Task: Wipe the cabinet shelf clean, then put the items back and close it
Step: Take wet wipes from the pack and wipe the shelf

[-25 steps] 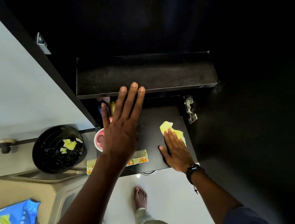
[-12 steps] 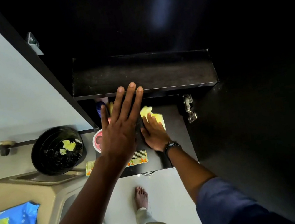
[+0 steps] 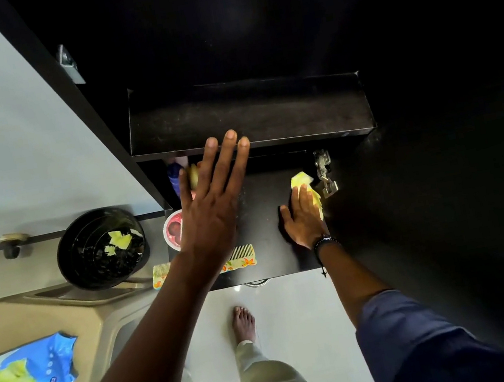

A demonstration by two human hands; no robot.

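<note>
My right hand (image 3: 303,217) lies flat on a yellow wipe (image 3: 302,181) and presses it onto the lower black shelf (image 3: 264,222), at its right side near a metal hinge (image 3: 325,175). My left hand (image 3: 213,207) is raised with straight fingers, its fingertips at the front edge of the upper black shelf (image 3: 248,118). A yellow flowered comb (image 3: 238,258) lies on the lower shelf's front edge, partly hidden by my left arm. A round pink-and-white container (image 3: 173,230) and a blue bottle (image 3: 174,173) stand at the shelf's left.
The open cabinet door (image 3: 7,131) stands at the left. A black bin (image 3: 100,248) holding used yellow wipes sits beside the cabinet. A blue wipes pack (image 3: 24,375) lies on a beige surface (image 3: 33,327) at bottom left. My bare foot (image 3: 243,324) is on the white floor.
My right hand has slid the yellow wipe from the shelf's middle back to its right side by the hinge. My left hand has stayed at the upper shelf's edge.
</note>
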